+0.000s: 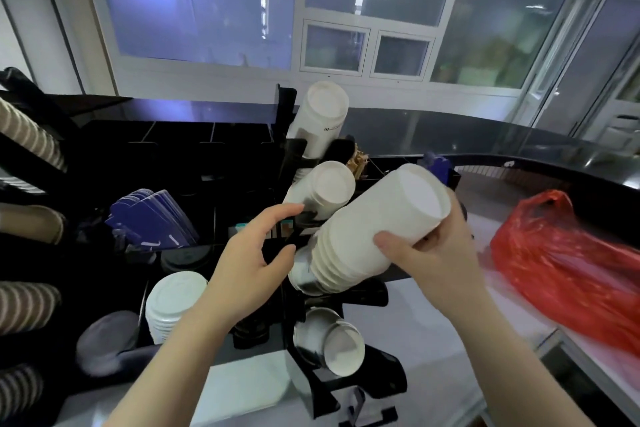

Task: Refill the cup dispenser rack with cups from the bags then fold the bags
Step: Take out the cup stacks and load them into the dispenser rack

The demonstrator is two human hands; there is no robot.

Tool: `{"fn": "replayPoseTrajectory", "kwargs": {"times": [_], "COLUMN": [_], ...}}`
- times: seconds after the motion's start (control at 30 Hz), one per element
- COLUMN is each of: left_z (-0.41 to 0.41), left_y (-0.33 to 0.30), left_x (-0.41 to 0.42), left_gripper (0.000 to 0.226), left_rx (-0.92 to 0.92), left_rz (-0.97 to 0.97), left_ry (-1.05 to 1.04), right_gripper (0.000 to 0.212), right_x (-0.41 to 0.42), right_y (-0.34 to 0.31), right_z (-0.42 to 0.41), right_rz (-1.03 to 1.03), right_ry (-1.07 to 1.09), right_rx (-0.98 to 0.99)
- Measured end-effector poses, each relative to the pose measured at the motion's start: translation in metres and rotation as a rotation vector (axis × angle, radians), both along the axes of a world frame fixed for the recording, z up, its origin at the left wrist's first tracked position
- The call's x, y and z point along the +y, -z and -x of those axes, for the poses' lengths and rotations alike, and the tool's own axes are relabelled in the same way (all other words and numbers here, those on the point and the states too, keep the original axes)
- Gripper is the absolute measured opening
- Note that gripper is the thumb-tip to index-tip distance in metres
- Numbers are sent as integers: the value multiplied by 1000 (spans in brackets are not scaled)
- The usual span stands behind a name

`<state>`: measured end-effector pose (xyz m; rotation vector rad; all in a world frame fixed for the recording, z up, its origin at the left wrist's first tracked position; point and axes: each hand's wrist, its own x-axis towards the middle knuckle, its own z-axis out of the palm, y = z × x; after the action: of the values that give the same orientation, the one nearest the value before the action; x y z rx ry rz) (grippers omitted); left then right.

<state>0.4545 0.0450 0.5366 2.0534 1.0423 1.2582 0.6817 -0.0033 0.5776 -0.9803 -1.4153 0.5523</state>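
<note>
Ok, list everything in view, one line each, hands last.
cup stack: one, white, in right hand, at the rack
rack: one, black, centre, holding more white cup stacks
lids: one stack, white, lower left
sleeves: one bunch, blue, left
striped cups: several stacks, brown and white, far left
bag: one, red, right on counter
left hand: open, touching the rack
right hand: gripping cup stack

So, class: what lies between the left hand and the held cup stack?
In the head view, part of the black rack between left hand and stack.
</note>
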Motion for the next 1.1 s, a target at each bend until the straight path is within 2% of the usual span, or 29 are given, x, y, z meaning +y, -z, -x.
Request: {"fn": "replayPoseTrajectory", "kwargs": {"times": [0.13,0.3,0.4,0.47,0.6,0.83,0.93,1.1], "left_z": [0,1,2,1,-1,-7,-6,-1], "left_y": [1,2,5,6,5,0,-3,-11], "left_x": [1,6,8,9,11,15,20,37], "left_gripper": [55,52,52,49,43,35,35,36], "left_rx": [2,1,-5,-18,-61,-151,-172,-264], "left_rz": [-2,-2,-27,-35,-39,-37,-42,-48], "left_ry": [16,3,9,10,2,-15,-5,-64], "right_gripper": [74,81,88,86,67,69,49,18], "right_x": [11,22,23,21,20,25,29,53], "right_y": [21,50,55,51,43,28,13,-26], "right_z": [8,15,11,11,8,-6,-8,-13], "right_rz": [44,126,175,229,245,396,369,148], "right_ry": [23,104,110,41,-19,-144,-128,92], "right_rx": [-146,-552,-630,-608,-567,-588,-501,-337]}}
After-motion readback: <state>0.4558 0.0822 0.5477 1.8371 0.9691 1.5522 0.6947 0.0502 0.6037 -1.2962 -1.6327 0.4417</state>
